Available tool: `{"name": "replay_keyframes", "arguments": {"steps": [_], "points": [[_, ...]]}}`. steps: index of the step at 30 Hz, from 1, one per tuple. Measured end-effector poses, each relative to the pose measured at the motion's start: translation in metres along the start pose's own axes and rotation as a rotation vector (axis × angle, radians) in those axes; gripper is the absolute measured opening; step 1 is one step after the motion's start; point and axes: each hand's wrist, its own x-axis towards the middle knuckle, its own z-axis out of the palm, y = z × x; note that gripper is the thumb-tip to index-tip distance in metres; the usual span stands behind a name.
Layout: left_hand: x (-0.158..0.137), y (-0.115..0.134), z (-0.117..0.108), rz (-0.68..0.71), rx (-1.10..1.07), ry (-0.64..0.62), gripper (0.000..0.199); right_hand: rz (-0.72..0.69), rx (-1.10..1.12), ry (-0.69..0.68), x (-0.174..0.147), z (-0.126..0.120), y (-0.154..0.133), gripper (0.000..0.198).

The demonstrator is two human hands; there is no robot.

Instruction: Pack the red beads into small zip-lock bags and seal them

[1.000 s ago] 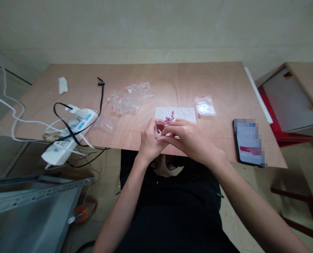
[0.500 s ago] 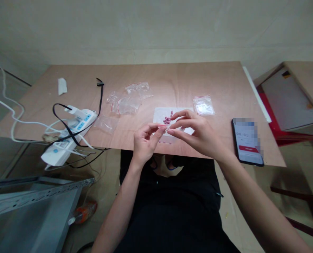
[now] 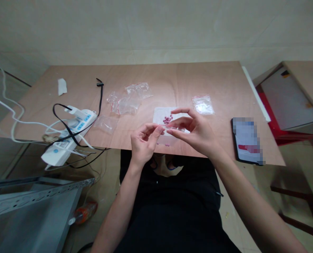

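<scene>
Holding a small clear bag (image 3: 173,140) over the front of the counter (image 3: 219,79): left hand (image 3: 142,142), grip clenched, thumb and bent forefinger pinching the left end of the bag's red strip (image 3: 167,125). Right hand (image 3: 200,133): thumb and fingers along the same strip, forefinger raised; cannot tell whether this grip bears on the plastic. Bag hangs below the strip; a few pink pieces (image 3: 167,144) show at its lower edge, seemingly inside. Handling notes (judgement): keep left pinch firm, strip taut and level; work thumb against finger evenly along the full length; avoid squeezing or tipping the bag body. Just beyond, a white sheet (image 3: 158,112) carries a cluster of pink beads (image 3: 167,120); keep fingertips clear, as they would likely roll. Phone (image 3: 247,140) lies to the right, power strip (image 3: 86,117) with cables to the left. Farther back: clear bags (image 3: 126,104) left of the sheet, a packet (image 3: 203,104) right of it, contents too indistinct to name. Wall (image 3: 146,28) behind.
</scene>
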Motion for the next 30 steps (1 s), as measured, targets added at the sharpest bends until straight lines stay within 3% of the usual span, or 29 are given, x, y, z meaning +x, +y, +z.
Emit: {"name": "replay_keyframes", "arguments": {"steps": [9,14,19,30], "points": [[0.0015,-0.0006,-0.0029,-0.022,0.014,-0.135,0.017,0.013,-0.018,0.013,0.0002,-0.0002,-0.0007,0.048],[0.0007,-0.0035,-0.0026,0.01,0.057,-0.09,0.018,0.064,0.032,0.0,-0.0007,-0.0023,0.005,0.063],[0.0009,-0.0007,-0.0034,0.006,0.029,-0.096,0.017,0.098,-0.022,-0.069,-0.0028,-0.0081,0.0041,0.033],[0.0045,-0.0018,-0.0075,-0.023,0.065,-0.168,0.019,-0.006,-0.15,-0.045,-0.0038,-0.0076,-0.0025,0.032]]}}
